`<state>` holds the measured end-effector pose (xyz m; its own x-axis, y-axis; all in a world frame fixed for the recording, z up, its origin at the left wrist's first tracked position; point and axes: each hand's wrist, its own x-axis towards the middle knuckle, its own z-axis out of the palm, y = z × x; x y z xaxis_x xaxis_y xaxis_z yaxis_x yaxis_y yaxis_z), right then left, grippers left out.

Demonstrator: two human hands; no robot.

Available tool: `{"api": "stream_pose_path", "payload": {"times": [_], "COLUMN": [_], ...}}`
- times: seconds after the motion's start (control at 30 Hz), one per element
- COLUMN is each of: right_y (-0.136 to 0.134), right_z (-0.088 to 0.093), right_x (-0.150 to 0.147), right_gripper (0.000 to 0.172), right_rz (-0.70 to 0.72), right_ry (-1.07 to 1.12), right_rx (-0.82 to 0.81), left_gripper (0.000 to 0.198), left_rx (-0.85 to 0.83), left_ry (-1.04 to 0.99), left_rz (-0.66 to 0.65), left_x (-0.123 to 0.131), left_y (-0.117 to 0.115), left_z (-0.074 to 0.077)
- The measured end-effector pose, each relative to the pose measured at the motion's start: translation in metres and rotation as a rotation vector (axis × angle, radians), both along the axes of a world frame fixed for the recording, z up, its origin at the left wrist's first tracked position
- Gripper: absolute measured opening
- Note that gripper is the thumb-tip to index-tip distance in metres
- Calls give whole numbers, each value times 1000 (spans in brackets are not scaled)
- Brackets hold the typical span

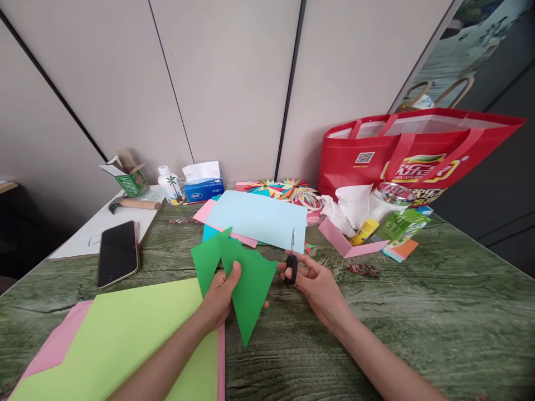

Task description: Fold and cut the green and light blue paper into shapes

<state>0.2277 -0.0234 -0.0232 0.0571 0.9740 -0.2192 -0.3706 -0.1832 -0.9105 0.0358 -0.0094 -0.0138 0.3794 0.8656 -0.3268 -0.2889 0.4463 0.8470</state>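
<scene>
My left hand (221, 298) is closed on a folded piece of dark green paper (246, 278), thumb on top, and holds it up above the table. The paper tapers to a point that hangs downward. My right hand (315, 284) grips a pair of scissors (291, 259) by the black handles, with the blades pointing up and away, just right of the green paper. A light green sheet (125, 334) lies on a pink sheet (54, 348) under my left forearm.
A phone (117, 253) lies face up at the left on a white board (79, 236). Light blue and pink sheets (259, 217), a tissue box (203, 186), a small bottle (171, 186), a paper star (284, 189), a glue stick (363, 231) and a red bag (401, 156) stand further back.
</scene>
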Motion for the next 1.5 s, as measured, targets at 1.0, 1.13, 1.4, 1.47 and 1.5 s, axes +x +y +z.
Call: {"api": "stream_pose_path", "payload": {"times": [1.0,1.13,1.4,1.47,1.5], "right_y": [-8,-11,-16,-16,-16], "right_z": [14,17,22,23,23], "right_x": [36,41,36,35,34], "right_gripper": [49,45,44,43,43], "right_rz": [529,638,757,760,762], "right_ry": [-140,-206,-236,-245,-249], "right_rx": [113,92,78,67,65], "left_gripper": [20,22,20,19,18], "left_rx": [75,77,127,144,151], "left_ry": [36,16,82,95,97], "left_rz": [21,47,-18,-32,-35], "left_x": [-19,-25,-24,-24,-24], "left_y": [11,14,10,10,10], "left_z": [10,17,17,16,16]}}
